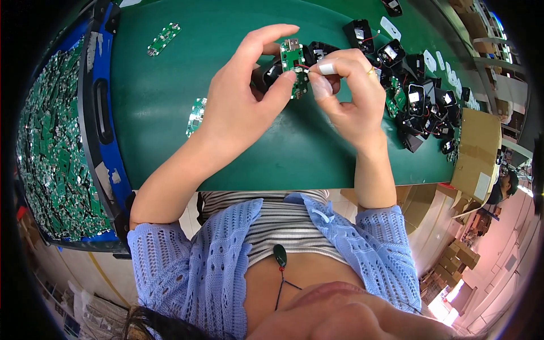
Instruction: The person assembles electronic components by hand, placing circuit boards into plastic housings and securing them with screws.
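Observation:
My left hand [238, 99] is closed on a small green circuit board [292, 55], its thumb pressed on the board's lower part. The board stands upright over the table, with a metal port at its top end. My right hand [357, 93], white tape around a finger, pinches a small white plug [306, 71] on a thin red wire at the board's right edge. Whether the plug is seated in the board cannot be made out. Black plastic casings [272, 72] show behind the board, partly hidden by my fingers.
Two loose circuit boards, a far one [164, 39] and a nearer one [196, 117], lie on the green table [272, 158]. A blue-and-black bin [116, 153] full of boards stands left. Black casings [416, 102] with wires are heaped right, near a cardboard box [475, 150].

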### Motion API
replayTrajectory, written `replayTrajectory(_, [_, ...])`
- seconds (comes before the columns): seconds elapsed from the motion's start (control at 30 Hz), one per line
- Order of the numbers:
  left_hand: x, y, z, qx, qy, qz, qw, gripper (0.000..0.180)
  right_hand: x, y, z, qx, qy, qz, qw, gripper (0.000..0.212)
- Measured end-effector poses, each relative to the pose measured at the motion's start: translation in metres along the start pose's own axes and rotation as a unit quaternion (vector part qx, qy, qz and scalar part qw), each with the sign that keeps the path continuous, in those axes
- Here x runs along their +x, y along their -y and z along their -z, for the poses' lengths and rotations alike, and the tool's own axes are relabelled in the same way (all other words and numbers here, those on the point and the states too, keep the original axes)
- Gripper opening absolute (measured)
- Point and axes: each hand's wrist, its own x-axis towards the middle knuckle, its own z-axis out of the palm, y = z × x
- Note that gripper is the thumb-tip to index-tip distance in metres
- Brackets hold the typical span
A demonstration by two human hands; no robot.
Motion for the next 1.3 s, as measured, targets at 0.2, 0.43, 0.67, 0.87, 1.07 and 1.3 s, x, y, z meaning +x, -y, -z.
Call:
replayTrajectory(0.2, [-0.001,-0.002,0.002,0.053,0.022,0.002,0.998,0.04,0.0,0.0,0.0,-0.073,0.001,0.034,0.997,0.024])
replayTrajectory(0.43, [-0.001,-0.002,0.0,0.073,0.023,-0.018,0.997,0.039,0.0,0.002,0.001,-0.084,0.013,0.053,0.995,0.022])
replayTrajectory(0.67, [-0.002,0.0,0.0,0.099,0.033,-0.049,0.993,0.044,0.002,0.006,0.005,-0.124,0.042,0.068,0.989,0.023])
replayTrajectory(0.87, [-0.002,0.0,0.0,0.107,0.032,-0.05,0.993,0.044,0.002,0.006,0.006,-0.128,0.045,0.075,0.988,0.023])
replayTrajectory(1.07, [-0.002,-0.003,-0.001,0.115,0.02,-0.04,0.992,0.037,0.002,0.005,0.007,-0.137,0.053,0.102,0.984,0.023])
replayTrajectory(1.3, [-0.002,-0.004,0.0,0.13,0.022,-0.037,0.991,0.037,0.001,0.011,0.004,-0.121,0.066,0.062,0.988,0.019])
